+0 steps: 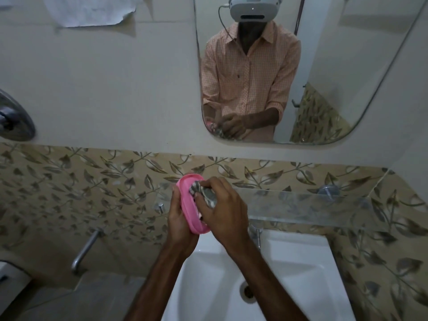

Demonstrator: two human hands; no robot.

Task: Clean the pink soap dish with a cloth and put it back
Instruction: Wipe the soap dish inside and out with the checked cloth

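Wiping under way, the return not yet begun

The pink soap dish is off its resting place and held in the air above the back edge of the white sink, in front of the leaf-patterned tiles. It stands tilted on its long edge, its hollow side turned toward the person's right.

The left hand cups the dish from behind, fingers curled round its back and lower rim. The right hand has its fingers bunched round a striped grey cloth, pinching it and pressing the wad into the upper part of the hollow.

Judging by this, the cleaning step is in hand: cloth and dish are in contact, and no soap can be seen in the dish. How much of the surface has been covered, and whether the underside has had any attention, cannot be told; no dirt or residue is clear enough to read in this dim light.

Left to do: finish the wipe, then set the dish down. The glass shelf just to the right looks a likely home for it, though nothing marks the exact spot
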